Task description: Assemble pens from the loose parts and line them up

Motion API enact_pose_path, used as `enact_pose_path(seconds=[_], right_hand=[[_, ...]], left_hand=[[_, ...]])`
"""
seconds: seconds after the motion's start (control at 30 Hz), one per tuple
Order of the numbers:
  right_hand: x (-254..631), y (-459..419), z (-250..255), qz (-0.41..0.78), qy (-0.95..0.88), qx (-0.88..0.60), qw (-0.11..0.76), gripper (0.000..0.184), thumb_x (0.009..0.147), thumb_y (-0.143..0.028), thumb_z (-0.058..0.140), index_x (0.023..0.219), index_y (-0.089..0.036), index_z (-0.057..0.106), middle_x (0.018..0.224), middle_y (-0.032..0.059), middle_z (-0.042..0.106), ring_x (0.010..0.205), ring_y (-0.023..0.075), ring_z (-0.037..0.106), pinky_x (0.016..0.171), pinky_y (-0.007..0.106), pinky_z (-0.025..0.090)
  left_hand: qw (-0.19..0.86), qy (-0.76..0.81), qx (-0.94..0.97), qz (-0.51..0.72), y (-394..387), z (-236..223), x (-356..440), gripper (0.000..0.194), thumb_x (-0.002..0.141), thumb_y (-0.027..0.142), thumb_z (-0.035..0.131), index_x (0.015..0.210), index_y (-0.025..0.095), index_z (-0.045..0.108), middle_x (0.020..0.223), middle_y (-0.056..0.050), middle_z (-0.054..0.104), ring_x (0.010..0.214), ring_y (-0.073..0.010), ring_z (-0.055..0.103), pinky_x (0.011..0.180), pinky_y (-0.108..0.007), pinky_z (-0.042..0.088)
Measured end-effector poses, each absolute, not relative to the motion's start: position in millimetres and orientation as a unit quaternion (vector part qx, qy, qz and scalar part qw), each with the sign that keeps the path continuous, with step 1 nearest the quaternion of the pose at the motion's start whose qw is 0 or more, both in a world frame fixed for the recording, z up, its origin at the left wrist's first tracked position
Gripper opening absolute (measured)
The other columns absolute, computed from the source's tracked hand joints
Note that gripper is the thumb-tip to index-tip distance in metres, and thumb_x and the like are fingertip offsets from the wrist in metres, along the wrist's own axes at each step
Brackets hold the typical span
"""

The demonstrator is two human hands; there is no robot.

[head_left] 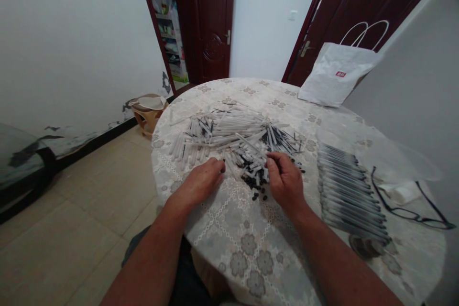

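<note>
A heap of pale pen barrels (236, 124) lies on the round table, with thin dark pen refills (278, 138) at its right side. Small black pen plugs (255, 182) are scattered at its near edge. My left hand (202, 179) is closed at the near left of the heap, and a small black plug shows at its fingertips. My right hand (287, 179) is pinched around the lower end of a whitish pen barrel (249, 144), which slants up to the left over the heap. The fingertips of both hands are partly hidden.
Rows of pens (349, 191) lie lined up at the right, beside black-framed glasses (405, 213) and clear plastic wrap (405, 155). A round roll (364, 247) sits near them. Behind stands a white paper bag (335, 74). A patterned cloth (247, 258) covers the table.
</note>
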State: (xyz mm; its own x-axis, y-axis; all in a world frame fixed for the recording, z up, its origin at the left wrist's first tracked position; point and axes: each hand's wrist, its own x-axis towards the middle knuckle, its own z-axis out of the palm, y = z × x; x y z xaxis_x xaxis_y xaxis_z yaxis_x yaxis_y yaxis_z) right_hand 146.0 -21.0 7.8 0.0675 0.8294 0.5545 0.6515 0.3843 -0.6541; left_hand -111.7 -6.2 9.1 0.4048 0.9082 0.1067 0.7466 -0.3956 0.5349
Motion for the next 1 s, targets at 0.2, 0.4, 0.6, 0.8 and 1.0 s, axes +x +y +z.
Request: enact_pose_path(seconds=[0.2,0.4,0.6,0.8,1.0], right_hand=[[140.3,-27.8,3.8,0.151,-0.68,-0.534,0.478,0.021,0.099,-0.034,0.053,0.108,-0.022,0.068,0.088,0.003,0.072,0.079,0.0188,0.068,0.074,0.03,0.051],[134.3,-29.7,-3.1,0.192,-0.677,-0.519,0.485,0.022,0.099,-0.035,0.056,0.109,-0.021,0.069,0.088,0.003,0.073,0.075,0.0178,0.067,0.068,0.029,0.051],[130.4,-31.2,-1.9,0.178,-0.674,-0.517,0.496,0.021,0.099,-0.035,0.056,0.109,-0.022,0.069,0.088,0.003,0.074,0.073,0.0174,0.067,0.068,0.029,0.052],[131.0,-31.1,-2.5,0.167,-0.676,-0.516,0.499,0.021,0.099,-0.035,0.057,0.109,-0.022,0.069,0.088,0.0028,0.074,0.071,0.0168,0.067,0.069,0.029,0.052],[131.9,-32.2,-2.9,0.172,-0.666,-0.521,0.505,0.022,0.098,-0.035,0.058,0.11,-0.022,0.07,0.089,0.0032,0.075,0.073,0.0172,0.068,0.069,0.029,0.053]], left_hand=[[0.404,0.505,0.649,0.4,-0.1,19.7,-129.0,0.02,0.091,0.037,0.062,0.101,0.021,0.069,0.082,-0.001,0.065,0.067,-0.0159,0.06,0.065,-0.028,0.046],[0.579,0.405,0.432,0.561,6.2,16.3,-130.1,0.027,0.081,0.034,0.076,0.101,0.016,0.072,0.072,0.002,0.054,0.063,-0.0107,0.053,0.065,-0.028,0.055],[0.603,0.387,0.406,0.568,3.4,15.1,-121.9,0.027,0.079,0.031,0.08,0.1,0.015,0.074,0.075,0.001,0.055,0.063,-0.0092,0.052,0.065,-0.027,0.058],[0.615,0.374,0.398,0.569,4.2,13.6,-115.5,0.028,0.078,0.032,0.082,0.098,0.014,0.074,0.072,0.002,0.055,0.062,-0.009,0.051,0.064,-0.027,0.059],[0.636,0.352,0.377,0.574,3.6,14.5,-114.3,0.028,0.077,0.032,0.083,0.097,0.014,0.074,0.071,0.003,0.053,0.061,-0.0086,0.05,0.062,-0.026,0.059]])
